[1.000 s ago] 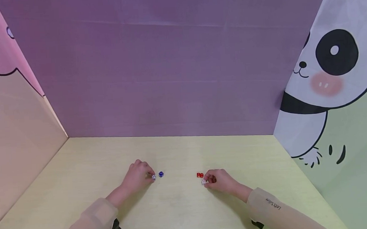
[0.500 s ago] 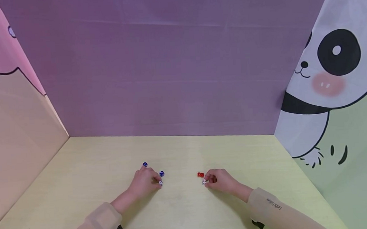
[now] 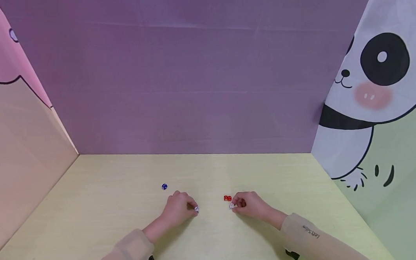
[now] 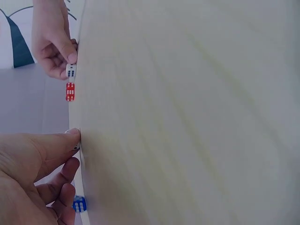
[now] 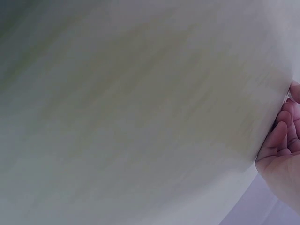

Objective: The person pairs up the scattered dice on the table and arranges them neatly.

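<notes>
My left hand (image 3: 178, 209) pinches a small white die (image 3: 197, 209) between thumb and finger, close over the table left of centre. Opposite it, my right hand (image 3: 252, 205) pinches another white die (image 3: 231, 206). Just behind that die, two red dice (image 3: 227, 198) sit side by side. A blue die (image 3: 164, 186) lies behind and to the left of my left hand. In the left wrist view, a blue die (image 4: 79, 204) shows beside the curled fingers of my left hand. The right wrist view catches part of my right hand (image 5: 283, 145), its die hidden.
The pale wooden table (image 3: 207, 244) runs back to a purple wall panel (image 3: 191, 87). A pink-and-beige panel (image 3: 22, 147) borders the left side. On the right stands a green panel (image 3: 402, 198) with a panda drawing.
My left hand has moved right and slightly nearer with its white die, uncovering the rear blue die. The other blue die is now hidden in the head view. My right hand stays in place.
</notes>
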Tool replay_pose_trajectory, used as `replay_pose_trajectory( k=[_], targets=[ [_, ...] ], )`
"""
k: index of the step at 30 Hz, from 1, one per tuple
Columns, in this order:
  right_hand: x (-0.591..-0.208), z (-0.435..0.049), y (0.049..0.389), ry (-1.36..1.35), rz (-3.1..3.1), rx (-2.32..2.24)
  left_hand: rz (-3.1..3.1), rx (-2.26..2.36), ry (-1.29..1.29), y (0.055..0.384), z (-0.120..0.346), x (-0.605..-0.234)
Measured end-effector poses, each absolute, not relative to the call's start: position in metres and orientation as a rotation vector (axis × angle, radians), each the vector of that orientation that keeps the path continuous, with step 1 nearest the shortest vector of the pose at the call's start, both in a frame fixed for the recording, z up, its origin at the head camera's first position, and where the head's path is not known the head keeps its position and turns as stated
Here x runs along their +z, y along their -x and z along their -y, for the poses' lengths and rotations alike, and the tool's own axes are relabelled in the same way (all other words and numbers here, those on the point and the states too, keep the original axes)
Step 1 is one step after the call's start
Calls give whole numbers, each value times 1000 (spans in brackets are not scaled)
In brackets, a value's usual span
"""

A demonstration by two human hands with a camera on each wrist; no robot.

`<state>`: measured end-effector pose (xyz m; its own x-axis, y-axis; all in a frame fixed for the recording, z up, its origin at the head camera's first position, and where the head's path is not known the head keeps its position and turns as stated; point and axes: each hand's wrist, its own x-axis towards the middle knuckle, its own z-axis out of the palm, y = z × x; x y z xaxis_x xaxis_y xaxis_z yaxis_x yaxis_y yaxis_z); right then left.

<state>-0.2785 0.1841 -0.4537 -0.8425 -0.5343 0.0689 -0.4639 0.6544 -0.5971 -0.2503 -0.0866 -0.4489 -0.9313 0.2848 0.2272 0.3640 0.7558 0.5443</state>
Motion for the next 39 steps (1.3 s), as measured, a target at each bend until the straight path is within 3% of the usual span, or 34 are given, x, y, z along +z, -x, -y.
replay_pose_trajectory(
  k=[19,39],
  targets=[
    [-451,-184,280,842,-2750,-948,2851,-879,613,260,29,-448],
    [-449,-185,280,874,-2723,-972,2845,-872,631,267,2,-447]
  ],
)
